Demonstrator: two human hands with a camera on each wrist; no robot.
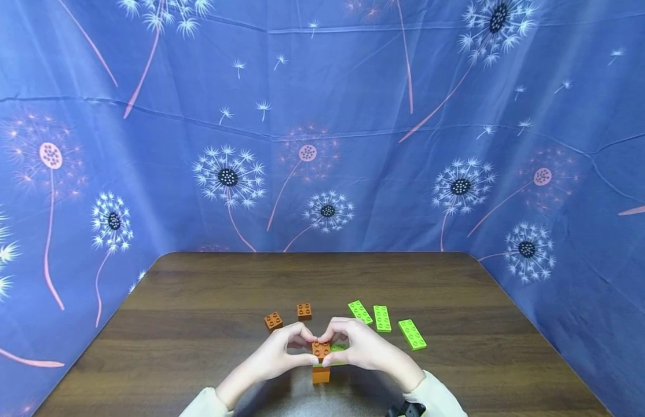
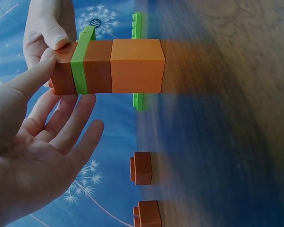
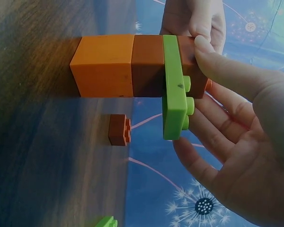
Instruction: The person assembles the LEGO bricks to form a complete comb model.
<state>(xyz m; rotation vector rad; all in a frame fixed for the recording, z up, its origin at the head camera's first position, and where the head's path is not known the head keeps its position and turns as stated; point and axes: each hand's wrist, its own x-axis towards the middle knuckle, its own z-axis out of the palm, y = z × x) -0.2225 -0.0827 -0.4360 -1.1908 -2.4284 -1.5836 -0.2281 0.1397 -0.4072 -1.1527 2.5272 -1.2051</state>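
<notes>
A small tower of toy building bricks stands upright on the table in front of the person. Its base is a bright orange block, with a brown brick above it. Over that lies a flat green plate, whose studded end juts out to the right. The topmost piece is a brown brick with studs. The left hand pinches this top brick from the left, thumb at the near face and fingers behind. From the right, the right hand pinches the same brick, the two thumbs close together.
Two loose brown bricks lie beyond the left hand. Three green plates lie beyond the right hand on the wooden table. A blue dandelion-print cloth hangs behind the table and at both sides.
</notes>
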